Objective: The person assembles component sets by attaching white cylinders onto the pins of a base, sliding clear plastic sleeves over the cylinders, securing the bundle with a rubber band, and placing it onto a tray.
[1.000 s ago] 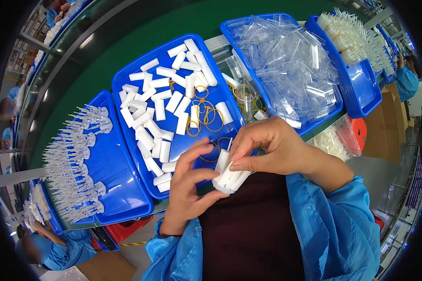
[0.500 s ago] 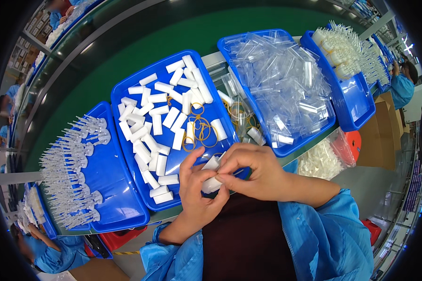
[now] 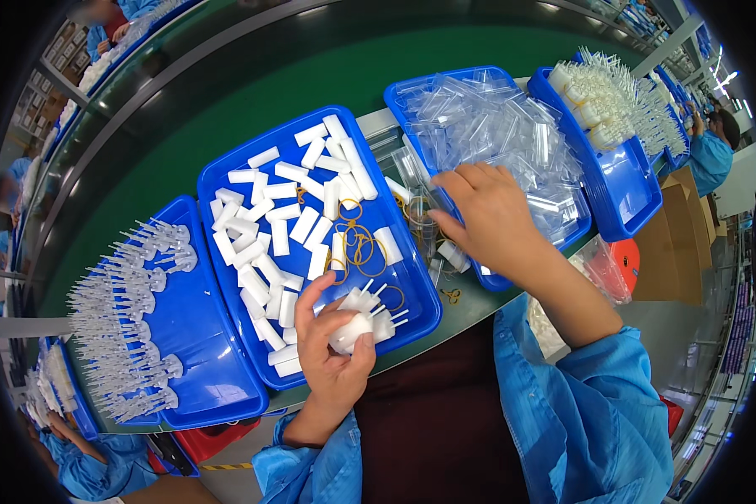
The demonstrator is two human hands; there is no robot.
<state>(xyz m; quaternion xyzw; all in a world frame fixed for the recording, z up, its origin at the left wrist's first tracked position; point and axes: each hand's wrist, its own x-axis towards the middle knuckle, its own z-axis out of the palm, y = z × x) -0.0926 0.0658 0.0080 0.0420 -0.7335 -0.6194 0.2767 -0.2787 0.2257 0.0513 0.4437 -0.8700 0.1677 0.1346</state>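
In my left hand [image 3: 332, 344] is a small bundle of white plastic parts [image 3: 368, 317], with thin white stems sticking out to the right. The fingers and thumb close around its rounded end, above the near edge of the middle blue tray. My right hand [image 3: 497, 217] hovers at the left rim of the tray of clear plastic pieces, fingers bent and thumb apart, with nothing visible in it. Clear tubes [image 3: 412, 172] and rubber bands lie beneath its fingertips. The middle blue tray [image 3: 407, 290] holds many short white cylinders [image 3: 280, 235] and several loose yellow rubber bands [image 3: 359, 244].
At left, a blue tray [image 3: 214, 357] holds rows of white stemmed parts [image 3: 122, 323]. Clear flat pieces [image 3: 496, 134] fill the right tray. Beyond it, stacked blue trays [image 3: 634, 181] carry bundled stemmed parts. A green belt [image 3: 311, 67] runs behind. Co-workers [image 3: 718, 155] sit farther off.
My right hand has left the bundle and moved up and right to the clear-piece tray. My left hand keeps the bundle, now turned so its stems show.
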